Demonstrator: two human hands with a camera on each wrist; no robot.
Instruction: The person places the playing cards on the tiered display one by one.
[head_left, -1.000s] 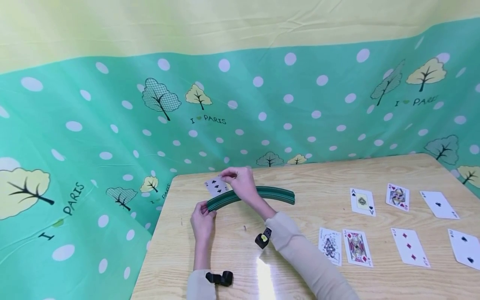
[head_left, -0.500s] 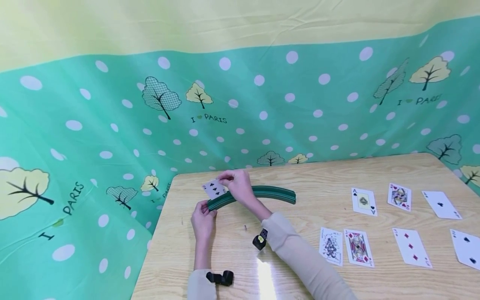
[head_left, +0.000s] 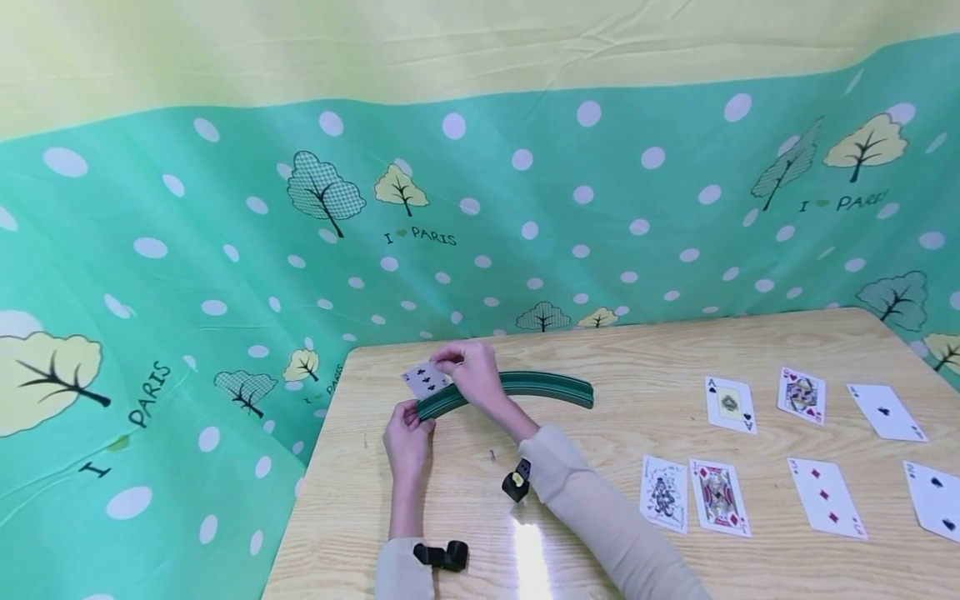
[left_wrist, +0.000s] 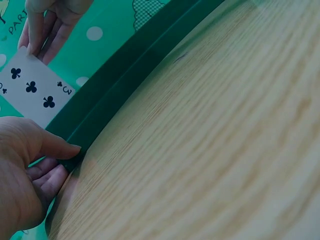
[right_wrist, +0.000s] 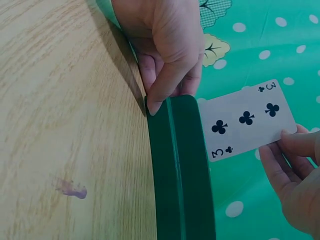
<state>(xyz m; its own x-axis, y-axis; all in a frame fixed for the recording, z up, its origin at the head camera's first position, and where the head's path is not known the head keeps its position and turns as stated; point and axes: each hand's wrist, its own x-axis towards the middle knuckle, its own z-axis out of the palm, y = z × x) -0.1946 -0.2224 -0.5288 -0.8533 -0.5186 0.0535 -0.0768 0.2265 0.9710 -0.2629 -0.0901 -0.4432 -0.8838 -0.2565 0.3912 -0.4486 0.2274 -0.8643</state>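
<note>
A dark green, curved card holder [head_left: 551, 386] rests on the table toward the back left. My left hand [head_left: 407, 439] grips its left end, thumb over the near edge and fingers beneath, as the left wrist view shows. My right hand [head_left: 477, 375] reaches across the holder and pinches a three of clubs [head_left: 422, 377] by one edge between thumb and fingers. In the right wrist view the card [right_wrist: 245, 119] stands face toward me, tilted, its lower short edge right at the holder's far rim. No other card shows in the holder.
Several cards lie face up on the right of the wooden table [head_left: 630, 358], among them an ace of spades [head_left: 730, 405], a joker [head_left: 663, 493], a jack of diamonds [head_left: 720, 497] and a three of diamonds [head_left: 827, 498]. A patterned curtain [head_left: 525, 208] hangs behind.
My right hand has shifted slightly left along the holder with the three of clubs, which sits a little lower now. The left hand keeps its grip on the holder's end.
</note>
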